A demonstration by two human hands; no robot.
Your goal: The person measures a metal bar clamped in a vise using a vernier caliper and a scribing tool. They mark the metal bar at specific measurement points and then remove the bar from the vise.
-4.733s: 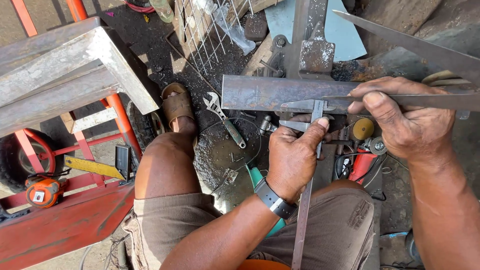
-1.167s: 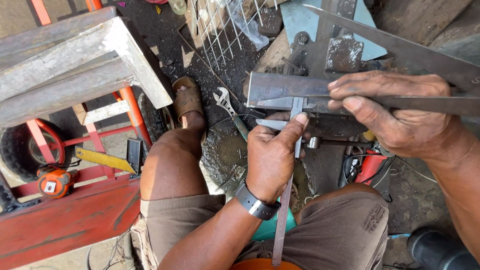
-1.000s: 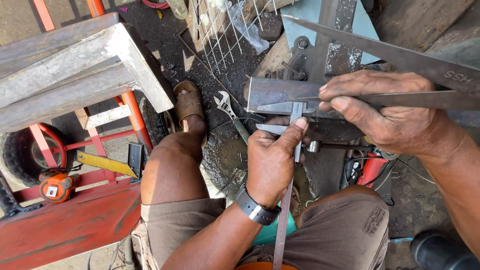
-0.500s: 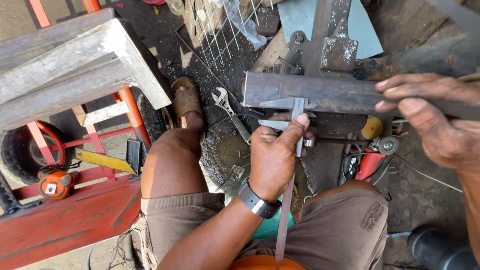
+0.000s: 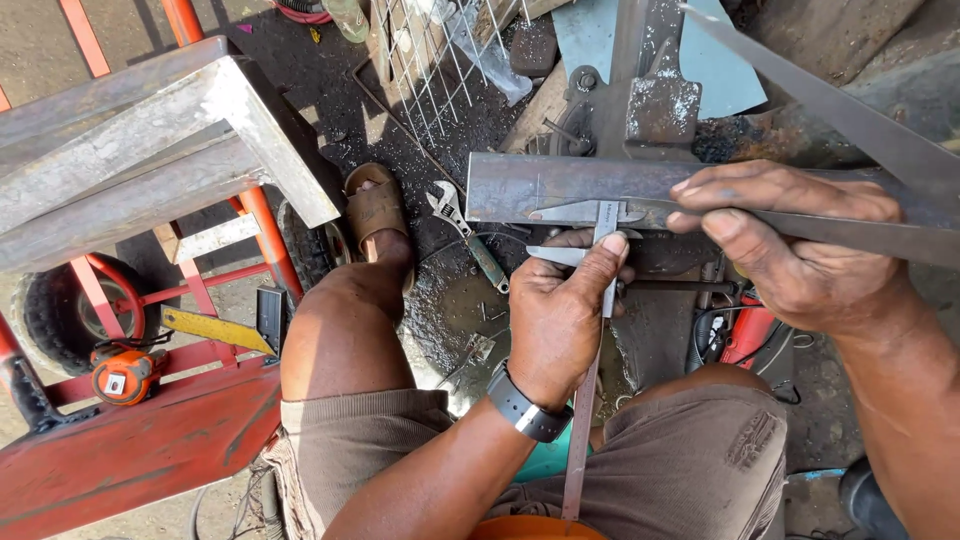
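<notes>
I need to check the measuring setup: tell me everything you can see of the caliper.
The caliper is a long, dull grey metal vernier type. Its beam runs from the steel bar down between the person's knees. Its pointed jaws lie flat against the bar's face, slightly apart. The left hand grips it just below the jaws, thumb on the slider. The right hand holds a separate flat blade beside it.

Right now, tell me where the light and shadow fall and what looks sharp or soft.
Head view: hard sunlight whitens the angle-iron frame and lights both the left hand on the caliper and the right hand; deep shadow covers the ground around the wrench; the centre is sharp; the edges bow slightly.
</notes>
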